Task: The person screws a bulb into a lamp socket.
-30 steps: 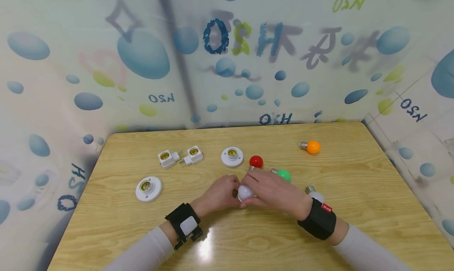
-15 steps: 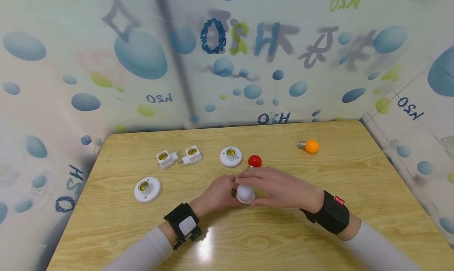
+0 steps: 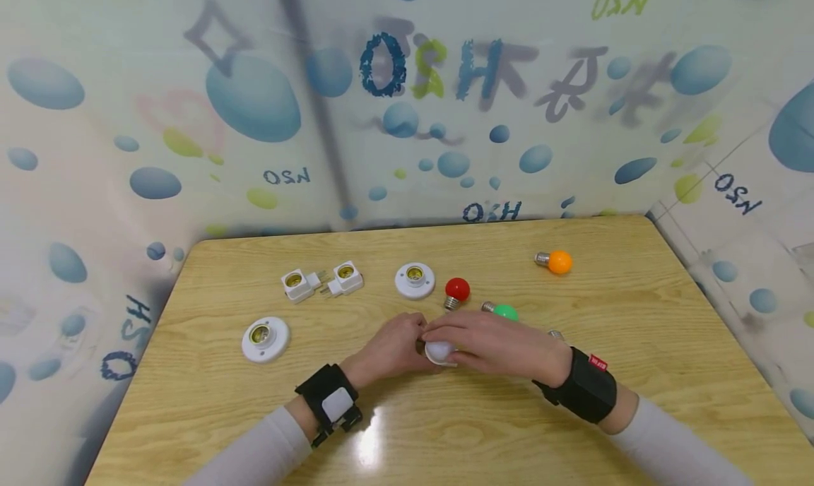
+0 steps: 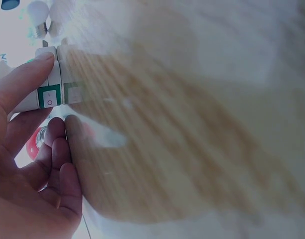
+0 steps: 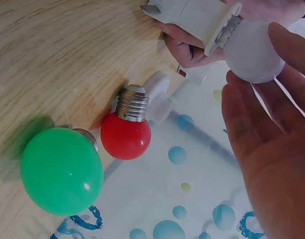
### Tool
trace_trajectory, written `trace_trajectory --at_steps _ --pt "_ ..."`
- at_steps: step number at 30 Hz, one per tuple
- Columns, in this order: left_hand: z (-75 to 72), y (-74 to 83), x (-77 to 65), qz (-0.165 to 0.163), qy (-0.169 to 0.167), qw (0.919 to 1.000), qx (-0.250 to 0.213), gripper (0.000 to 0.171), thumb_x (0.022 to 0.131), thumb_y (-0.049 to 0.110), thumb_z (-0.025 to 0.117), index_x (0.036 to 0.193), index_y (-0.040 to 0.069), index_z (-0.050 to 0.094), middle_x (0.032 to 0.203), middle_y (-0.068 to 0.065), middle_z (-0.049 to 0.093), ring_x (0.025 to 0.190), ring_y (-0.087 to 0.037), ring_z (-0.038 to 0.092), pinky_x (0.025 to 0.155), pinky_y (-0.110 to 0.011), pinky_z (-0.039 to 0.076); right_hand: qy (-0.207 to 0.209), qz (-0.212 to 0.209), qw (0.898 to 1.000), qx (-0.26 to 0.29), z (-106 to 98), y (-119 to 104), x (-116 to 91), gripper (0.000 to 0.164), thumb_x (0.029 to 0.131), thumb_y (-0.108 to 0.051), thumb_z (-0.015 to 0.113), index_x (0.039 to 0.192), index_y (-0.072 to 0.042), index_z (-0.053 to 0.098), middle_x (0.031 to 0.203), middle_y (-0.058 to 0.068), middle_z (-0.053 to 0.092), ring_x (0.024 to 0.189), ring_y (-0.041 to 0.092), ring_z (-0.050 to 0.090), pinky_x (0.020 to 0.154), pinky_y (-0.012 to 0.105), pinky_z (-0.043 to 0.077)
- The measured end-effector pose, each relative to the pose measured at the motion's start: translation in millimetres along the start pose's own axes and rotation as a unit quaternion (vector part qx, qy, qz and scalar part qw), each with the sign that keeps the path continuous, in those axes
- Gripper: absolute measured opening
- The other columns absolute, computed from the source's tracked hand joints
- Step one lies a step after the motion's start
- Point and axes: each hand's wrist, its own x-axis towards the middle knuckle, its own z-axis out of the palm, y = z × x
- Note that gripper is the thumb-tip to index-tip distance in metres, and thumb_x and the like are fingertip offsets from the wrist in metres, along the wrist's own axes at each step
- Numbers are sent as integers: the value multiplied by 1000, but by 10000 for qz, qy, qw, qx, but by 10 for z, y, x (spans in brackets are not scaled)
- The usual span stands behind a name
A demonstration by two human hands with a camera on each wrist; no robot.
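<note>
My left hand (image 3: 391,345) grips a white plug-in lamp socket (image 5: 190,20), whose metal prong points away from the bulb. A green-edged I/O switch label (image 4: 49,95) shows on the socket's side in the left wrist view. The thumb and fingers of my right hand (image 3: 499,341) hold the round end of a white light bulb (image 5: 253,52). The bulb's base sits at the socket's mouth, and some of its metal thread (image 5: 228,32) shows between socket rim and globe. From the head view, the fingers partly cover the bulb.
Past my hands lie a red bulb (image 3: 457,288), a green bulb (image 3: 506,311) and an orange bulb (image 3: 559,262). Another bulb's metal base (image 3: 556,335) peeks out behind my right wrist. Two round sockets (image 3: 415,281) and two plug-in sockets (image 3: 299,285) are further left on the table.
Half a second ago my right fingers were spread more loosely and the wrist sat further right, leaving the bulb more exposed. Now they have come back around it. My left hand stays in place.
</note>
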Motion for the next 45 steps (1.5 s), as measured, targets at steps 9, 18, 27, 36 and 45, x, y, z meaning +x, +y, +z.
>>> trace_trajectory --at_steps 9,18,27,36,45 --pt "1 -7 7 163 58 9998 19 28 70 39 81 82 15 74 80 8 57 72 -7 51 61 -19 42 456 -47 9976 -523 73 -4 53 39 89 -41 64 119 -16 61 111 -6 55 98 6 50 84 23 46" --pt "-26 13 3 42 -90 9999 -45 25 69 37 82 80 16 76 84 7 58 76 -9 50 66 -21 40 756 408 9921 -913 152 -11 97 47 83 -62 58 101 -19 55 92 -9 47 82 6 45 71 20 44" --pt "-12 1 9 172 -124 9998 -21 28 69 39 82 82 16 76 84 7 59 77 -9 51 67 -22 42 407 700 9952 -555 123 -11 34 67 82 -65 58 125 -13 56 116 -4 56 102 10 52 87 32 48" --pt "-17 1 -8 67 -100 9998 -147 49 71 37 82 113 16 67 97 4 62 84 -7 55 71 -22 46 -388 503 9970 453 -68 -23 -63 60 92 -34 63 148 -24 43 148 -12 40 131 12 42 101 36 41" --pt "-6 19 3 -27 -15 10000 67 38 67 39 83 95 17 69 81 9 56 70 -7 51 59 -20 43 -472 271 9983 217 -50 -24 -55 50 98 -28 55 147 -21 45 146 -12 44 128 8 44 99 33 43"
